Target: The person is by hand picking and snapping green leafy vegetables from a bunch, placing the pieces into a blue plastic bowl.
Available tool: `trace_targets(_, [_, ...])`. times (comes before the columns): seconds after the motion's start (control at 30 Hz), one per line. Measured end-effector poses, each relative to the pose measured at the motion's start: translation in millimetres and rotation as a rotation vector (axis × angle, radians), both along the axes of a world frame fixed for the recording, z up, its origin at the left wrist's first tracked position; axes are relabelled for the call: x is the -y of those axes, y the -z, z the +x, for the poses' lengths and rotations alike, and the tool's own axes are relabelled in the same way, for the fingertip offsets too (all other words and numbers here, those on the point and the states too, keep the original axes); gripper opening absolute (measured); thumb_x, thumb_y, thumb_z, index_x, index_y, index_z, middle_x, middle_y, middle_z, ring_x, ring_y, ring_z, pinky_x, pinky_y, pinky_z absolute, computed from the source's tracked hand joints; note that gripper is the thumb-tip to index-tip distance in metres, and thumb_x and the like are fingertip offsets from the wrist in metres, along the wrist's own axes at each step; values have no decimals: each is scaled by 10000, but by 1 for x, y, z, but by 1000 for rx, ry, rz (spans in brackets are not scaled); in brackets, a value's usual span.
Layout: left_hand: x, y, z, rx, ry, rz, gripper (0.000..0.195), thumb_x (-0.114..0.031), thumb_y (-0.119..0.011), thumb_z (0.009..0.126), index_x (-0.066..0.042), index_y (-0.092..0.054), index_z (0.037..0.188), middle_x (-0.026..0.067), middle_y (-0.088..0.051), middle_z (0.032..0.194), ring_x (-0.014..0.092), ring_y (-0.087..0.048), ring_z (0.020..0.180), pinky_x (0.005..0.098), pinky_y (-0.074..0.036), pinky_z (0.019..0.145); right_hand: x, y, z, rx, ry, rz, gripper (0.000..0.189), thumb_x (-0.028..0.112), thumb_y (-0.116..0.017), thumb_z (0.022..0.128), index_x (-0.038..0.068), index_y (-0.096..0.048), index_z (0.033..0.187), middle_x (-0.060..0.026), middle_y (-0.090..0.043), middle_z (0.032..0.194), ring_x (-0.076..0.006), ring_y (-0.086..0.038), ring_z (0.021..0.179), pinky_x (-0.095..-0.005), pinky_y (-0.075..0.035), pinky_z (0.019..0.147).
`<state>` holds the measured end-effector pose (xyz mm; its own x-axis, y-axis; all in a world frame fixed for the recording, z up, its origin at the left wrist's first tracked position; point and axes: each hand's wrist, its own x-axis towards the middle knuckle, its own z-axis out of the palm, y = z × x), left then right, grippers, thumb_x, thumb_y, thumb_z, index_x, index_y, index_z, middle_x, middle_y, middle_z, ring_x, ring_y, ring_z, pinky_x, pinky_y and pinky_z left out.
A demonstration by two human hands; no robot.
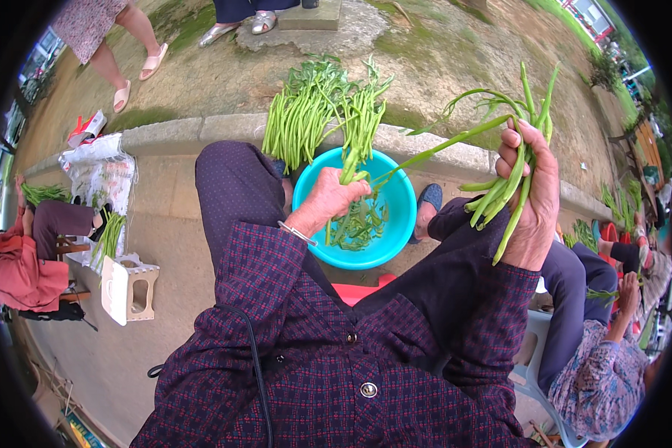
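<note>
My left hand (pixel 333 196) is closed around the lower stems of a bunch of leafy green vegetables, over a turquoise plastic basin (pixel 409 210). In my right hand (pixel 529 185), raised to the right of the basin, is a smaller bunch of green stems (pixel 501 199). A long stem stretches between the two hands. Plucked leaves and stem pieces (pixel 364 227) lie in the bottom of the basin. Beyond its rim, a large pile of green-stemmed vegetables (pixel 297 126) rests on the stone curb.
The low stone curb (pixel 162 135) runs across in front. At left are a folding plastic stool (pixel 130 288), a white woven sack (pixel 98 168) and a seated person. Another person sits close at right on a grey plastic chair (pixel 529 358). People stand beyond the curb.
</note>
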<state>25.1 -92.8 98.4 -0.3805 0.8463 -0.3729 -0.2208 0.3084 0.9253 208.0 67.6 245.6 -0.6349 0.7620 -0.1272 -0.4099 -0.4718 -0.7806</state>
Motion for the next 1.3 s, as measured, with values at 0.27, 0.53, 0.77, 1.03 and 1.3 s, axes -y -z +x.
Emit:
trace_targets(0.27, [5, 20, -9, 409, -213, 86, 143, -144, -649, 738, -40, -560, 697, -22, -469, 571, 41, -290, 369, 226, -289, 398, 8, 0, -1, -70, 50, 25, 125, 107, -544, 840, 20, -500, 919, -7, -540, 712, -1, -371, 429, -136, -335, 371])
trace_targets(0.53, [4, 26, -16, 740, -170, 302, 342, -273, -446, 910, -17, -468, 1136, 17, -526, 752, 65, -339, 436, 254, -341, 455, 4, 26, -1, -41, 78, -2, 167, 143, -567, 825, 13, -516, 917, -28, -547, 714, -36, -412, 468, -154, -351, 402])
trace_targets(0.77, [1, 15, -11, 703, -149, 357, 362, -275, -413, 920, -50, -439, 1201, 31, -537, 816, 82, -384, 505, 304, -404, 590, 10, 97, -24, -15, 85, -162, 177, 132, -643, 770, 38, -530, 868, -17, -549, 637, -86, -486, 478, -184, -360, 369])
trace_targets(1.03, [0, 14, 0, 590, -44, 357, 417, -353, -309, 946, -50, -437, 1203, 44, -544, 832, 94, -402, 513, 296, -413, 562, 43, 131, -50, 297, -61, -5, 107, 144, -619, 792, 44, -595, 820, -16, -580, 632, -77, -493, 496, -200, -375, 422])
trace_targets(1.3, [-7, 17, 21, 225, -108, 233, 440, -360, -323, 953, -38, -470, 1215, -15, -490, 744, 58, -406, 535, 194, -323, 481, 78, 135, -68, 399, -103, 320, 214, 46, -585, 773, -34, -580, 972, -65, -617, 711, -114, -591, 543, -231, -464, 481])
